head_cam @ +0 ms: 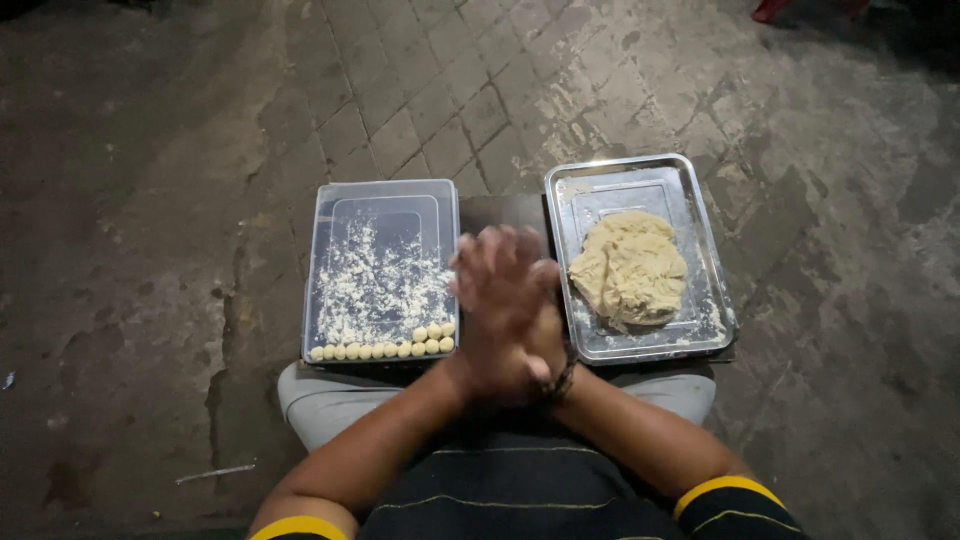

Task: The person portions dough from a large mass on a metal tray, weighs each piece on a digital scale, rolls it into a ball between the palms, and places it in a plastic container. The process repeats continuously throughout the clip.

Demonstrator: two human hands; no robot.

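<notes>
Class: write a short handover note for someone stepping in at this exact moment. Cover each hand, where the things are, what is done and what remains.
Left hand and right hand: pressed palm to palm, blurred; whatever lies between them is hidden.
Plastic tray, left: floured, with small dough balls along its near edge and a few more stacked at the right end.
Metal tray, right: large dough lump.
Done: one row of balls.
Left: most of the lump is unshaped.
</notes>
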